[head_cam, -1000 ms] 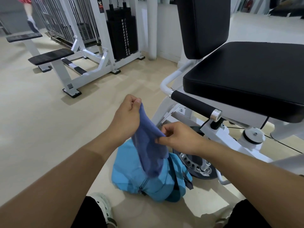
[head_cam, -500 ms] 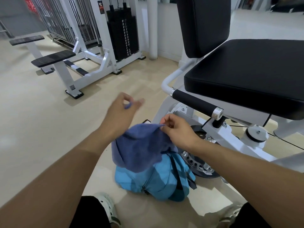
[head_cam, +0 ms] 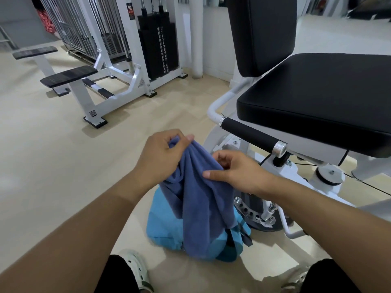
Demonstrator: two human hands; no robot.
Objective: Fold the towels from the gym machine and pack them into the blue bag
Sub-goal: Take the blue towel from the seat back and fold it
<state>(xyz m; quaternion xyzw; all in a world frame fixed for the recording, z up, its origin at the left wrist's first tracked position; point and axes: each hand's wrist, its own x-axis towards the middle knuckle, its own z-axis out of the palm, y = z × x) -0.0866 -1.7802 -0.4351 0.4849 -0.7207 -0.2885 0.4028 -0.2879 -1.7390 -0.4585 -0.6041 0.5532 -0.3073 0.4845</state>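
Blue cloth fills the lower middle of the frame: one slate-blue towel (head_cam: 203, 199) hangs in loose folds, held up by two hands just above one light blue bag (head_cam: 167, 227) that sits on the pale floor (head_cam: 63, 166). One left hand (head_cam: 160, 157) at centre pinches the top edge of the towel between thumb and curled fingers; one right hand (head_cam: 237, 172), just to its right, grips a fold of the same towel with its thumb laid across the cloth and its fingers bent behind it. The towel's lower end drapes over the front of the bag and hides the bag's opening, so whether it is zipped cannot be told. At the right stands one white gym machine with one black seat pad (head_cam: 317, 102), one black back pad (head_cam: 262, 32) and one black handle (head_cam: 251, 134) capped in silver. In the upper left stands a second white machine with one black weight stack (head_cam: 158, 51) and two black foot plates (head_cam: 69, 76), touching nothing near the hands. A small square code sticker (head_cam: 92, 113) sits on that machine's base and a red-and-black label (head_cam: 130, 11) on its upright; neither can be read. Two pale shoes show at the bottom edge, one left shoe (head_cam: 137, 269) and one right shoe (head_cam: 296, 278).
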